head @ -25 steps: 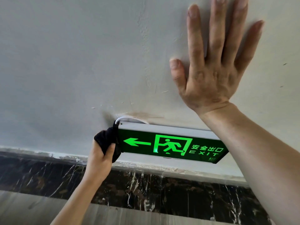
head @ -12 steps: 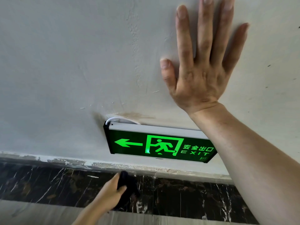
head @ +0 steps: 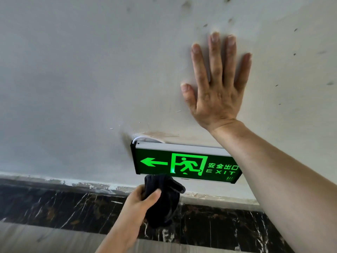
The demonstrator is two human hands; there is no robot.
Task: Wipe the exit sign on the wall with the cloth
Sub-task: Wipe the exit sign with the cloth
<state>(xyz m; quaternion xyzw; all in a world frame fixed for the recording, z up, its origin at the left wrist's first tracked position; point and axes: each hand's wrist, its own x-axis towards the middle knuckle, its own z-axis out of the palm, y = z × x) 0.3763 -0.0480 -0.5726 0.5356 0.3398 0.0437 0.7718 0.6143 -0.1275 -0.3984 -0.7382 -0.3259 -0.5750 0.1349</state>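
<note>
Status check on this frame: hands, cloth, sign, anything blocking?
Left hand gripping black cloth at exit sign's bottom edge. Right hand flat on wall. Right forearm hides sign's right end.

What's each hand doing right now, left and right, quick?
Left hand: fingers closed around the black cloth, just under the exit sign.
Right hand: open, fingers spread, palm flat on the wall, holding nothing.
</note>
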